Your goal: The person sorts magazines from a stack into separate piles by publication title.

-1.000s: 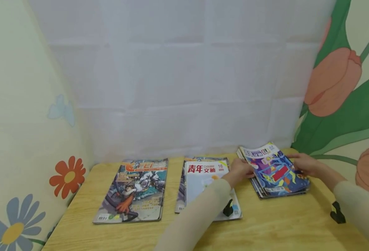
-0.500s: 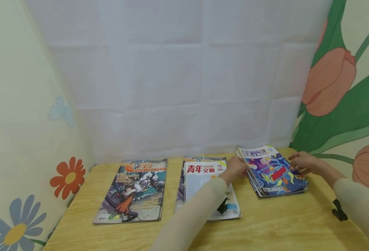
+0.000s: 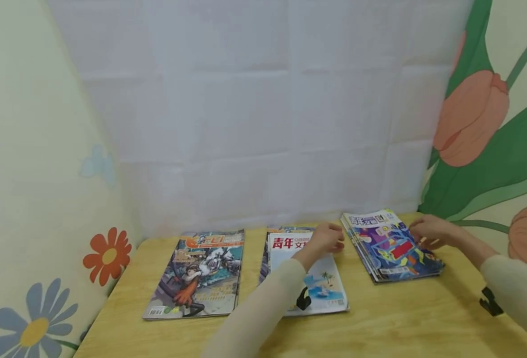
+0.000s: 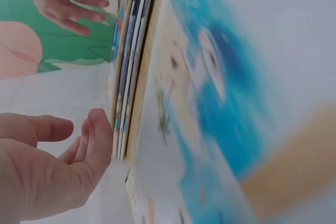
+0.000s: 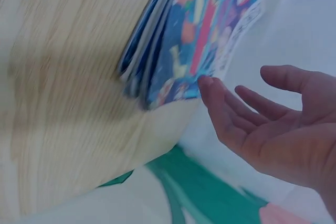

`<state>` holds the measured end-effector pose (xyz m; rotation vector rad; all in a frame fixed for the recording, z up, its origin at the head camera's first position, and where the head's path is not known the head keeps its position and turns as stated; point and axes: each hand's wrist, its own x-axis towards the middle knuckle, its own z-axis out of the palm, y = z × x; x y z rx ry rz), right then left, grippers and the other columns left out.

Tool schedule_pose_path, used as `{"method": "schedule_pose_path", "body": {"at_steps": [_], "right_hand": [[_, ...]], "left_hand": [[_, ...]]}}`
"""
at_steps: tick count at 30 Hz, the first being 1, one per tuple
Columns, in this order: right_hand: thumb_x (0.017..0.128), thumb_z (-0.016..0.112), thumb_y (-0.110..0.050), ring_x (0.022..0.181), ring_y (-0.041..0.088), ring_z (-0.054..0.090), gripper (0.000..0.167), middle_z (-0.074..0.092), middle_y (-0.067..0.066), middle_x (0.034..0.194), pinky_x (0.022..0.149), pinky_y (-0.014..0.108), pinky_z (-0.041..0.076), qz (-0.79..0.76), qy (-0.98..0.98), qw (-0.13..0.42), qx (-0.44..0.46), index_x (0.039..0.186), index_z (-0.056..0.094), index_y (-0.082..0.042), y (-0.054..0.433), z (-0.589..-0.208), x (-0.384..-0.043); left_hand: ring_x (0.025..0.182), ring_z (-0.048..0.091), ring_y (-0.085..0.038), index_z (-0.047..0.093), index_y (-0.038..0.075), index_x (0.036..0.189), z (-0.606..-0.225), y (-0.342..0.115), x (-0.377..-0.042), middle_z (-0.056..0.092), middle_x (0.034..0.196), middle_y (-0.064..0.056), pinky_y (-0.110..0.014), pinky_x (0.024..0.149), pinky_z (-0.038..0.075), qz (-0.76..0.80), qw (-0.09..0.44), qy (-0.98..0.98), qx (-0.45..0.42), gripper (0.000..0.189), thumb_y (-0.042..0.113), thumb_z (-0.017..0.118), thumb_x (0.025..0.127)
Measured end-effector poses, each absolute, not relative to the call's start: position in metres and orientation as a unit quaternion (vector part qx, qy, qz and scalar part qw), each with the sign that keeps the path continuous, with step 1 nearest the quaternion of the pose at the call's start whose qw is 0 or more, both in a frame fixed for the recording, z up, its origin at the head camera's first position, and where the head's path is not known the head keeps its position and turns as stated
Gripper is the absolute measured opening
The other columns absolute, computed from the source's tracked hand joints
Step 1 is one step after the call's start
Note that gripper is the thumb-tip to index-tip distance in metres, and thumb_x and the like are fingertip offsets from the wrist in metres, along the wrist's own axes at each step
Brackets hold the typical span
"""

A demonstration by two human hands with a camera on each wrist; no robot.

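Loosely piled, the stack of magazines (image 3: 395, 248) lies toward the right end of the worktop (image 3: 335, 338), lower issues peeking out along its left edge. My right hand (image 3: 434, 232) is at its right side, fingers slightly bent and gripping nothing; whether a fingertip touches, I can't tell. My left hand (image 3: 323, 242) hangs off the stack over the white-covered magazine (image 3: 328, 283), fingers relaxed, holding nothing. If squaring is the step, I'd press both long edges evenly with flat fingers, gently enough not to buckle the covers
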<state>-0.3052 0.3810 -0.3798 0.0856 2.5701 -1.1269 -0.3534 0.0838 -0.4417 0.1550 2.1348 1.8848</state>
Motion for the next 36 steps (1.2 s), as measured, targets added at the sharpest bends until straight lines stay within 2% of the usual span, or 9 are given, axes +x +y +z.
{"method": "schedule_pose_path", "body": {"at_steps": [5, 9, 14, 16, 20, 22, 25, 33, 36], "right_hand": [[0.102, 0.054, -0.014, 0.087, 0.034, 0.069, 0.060, 0.065, 0.024, 0.116, 0.078, 0.045, 0.059, -0.442, 0.876, 0.193, -0.010, 0.146, 0.032, 0.020, 0.361, -0.374, -0.301], [0.103, 0.055, -0.015, 0.094, 0.040, 0.070, 0.056, 0.067, 0.026, 0.119, 0.082, 0.049, 0.059, -0.471, 0.855, 0.212, -0.052, 0.146, 0.038, 0.017, 0.340, -0.371, -0.291], [0.102, 0.059, -0.018, 0.099, 0.039, 0.068, 0.054, 0.066, 0.024, 0.121, 0.084, 0.051, 0.057, -0.472, 0.852, 0.212, -0.081, 0.146, 0.044, 0.010, 0.313, -0.367, -0.280], [0.103, 0.059, -0.019, 0.101, 0.039, 0.068, 0.053, 0.063, 0.025, 0.125, 0.087, 0.052, 0.056, -0.473, 0.850, 0.213, -0.093, 0.146, 0.045, 0.009, 0.302, -0.366, -0.278], [0.105, 0.057, -0.018, 0.102, 0.039, 0.067, 0.052, 0.065, 0.023, 0.121, 0.087, 0.051, 0.057, -0.478, 0.847, 0.201, -0.112, 0.146, 0.044, 0.011, 0.283, -0.369, -0.277], [0.104, 0.057, -0.017, 0.100, 0.039, 0.068, 0.051, 0.068, 0.019, 0.113, 0.085, 0.049, 0.058, -0.484, 0.847, 0.187, -0.113, 0.145, 0.044, 0.012, 0.274, -0.371, -0.276], [0.104, 0.057, -0.017, 0.099, 0.038, 0.068, 0.049, 0.070, 0.016, 0.109, 0.083, 0.047, 0.059, -0.488, 0.848, 0.172, -0.112, 0.142, 0.047, 0.012, 0.260, -0.376, -0.272], [0.104, 0.058, -0.015, 0.099, 0.037, 0.068, 0.046, 0.067, 0.023, 0.115, 0.084, 0.046, 0.058, -0.500, 0.837, 0.176, -0.135, 0.140, 0.049, 0.011, 0.228, -0.391, -0.264], [0.103, 0.061, -0.018, 0.099, 0.036, 0.068, 0.046, 0.066, 0.024, 0.119, 0.083, 0.046, 0.058, -0.499, 0.838, 0.166, -0.147, 0.139, 0.052, 0.010, 0.217, -0.393, -0.261]], "left_hand": [[0.078, 0.069, -0.025, 0.063, -0.001, 0.129, -0.435, 0.056, -0.349, 0.067, 0.095, -0.009, -0.034, 0.067, 0.060, 0.585, 0.107, 0.799, 0.091, 0.033, 0.001, 0.060, 0.095], [0.078, 0.068, -0.020, 0.063, 0.004, 0.132, -0.431, 0.032, -0.339, 0.068, 0.098, -0.005, -0.034, 0.064, 0.058, 0.506, 0.086, 0.847, 0.140, 0.034, 0.008, 0.062, 0.099], [0.082, 0.065, -0.014, 0.063, 0.008, 0.134, -0.422, 0.005, -0.324, 0.069, 0.105, -0.003, -0.032, 0.063, 0.052, 0.453, 0.063, 0.869, 0.190, 0.035, 0.014, 0.058, 0.100], [0.083, 0.064, -0.013, 0.064, 0.010, 0.133, -0.418, -0.004, -0.317, 0.069, 0.107, -0.003, -0.031, 0.063, 0.051, 0.439, 0.048, 0.874, 0.203, 0.035, 0.014, 0.057, 0.100], [0.089, 0.064, -0.014, 0.065, 0.011, 0.132, -0.411, -0.018, -0.305, 0.069, 0.108, -0.002, -0.031, 0.064, 0.051, 0.432, 0.032, 0.875, 0.216, 0.034, 0.014, 0.056, 0.100], [0.093, 0.064, -0.015, 0.065, 0.011, 0.131, -0.409, -0.023, -0.300, 0.069, 0.107, -0.001, -0.030, 0.066, 0.052, 0.437, 0.030, 0.872, 0.218, 0.032, 0.015, 0.056, 0.100], [0.097, 0.064, -0.016, 0.064, 0.012, 0.133, -0.407, -0.032, -0.291, 0.068, 0.110, -0.001, -0.031, 0.068, 0.054, 0.442, 0.032, 0.871, 0.213, 0.032, 0.016, 0.056, 0.102], [0.093, 0.063, -0.019, 0.064, 0.007, 0.131, -0.415, -0.056, -0.271, 0.066, 0.106, -0.004, -0.034, 0.069, 0.054, 0.461, 0.030, 0.875, 0.145, 0.036, 0.011, 0.060, 0.096], [0.097, 0.063, -0.024, 0.060, 0.004, 0.136, -0.420, -0.067, -0.266, 0.064, 0.113, -0.011, -0.039, 0.073, 0.056, 0.474, 0.033, 0.871, 0.125, 0.043, 0.010, 0.062, 0.094]]}}
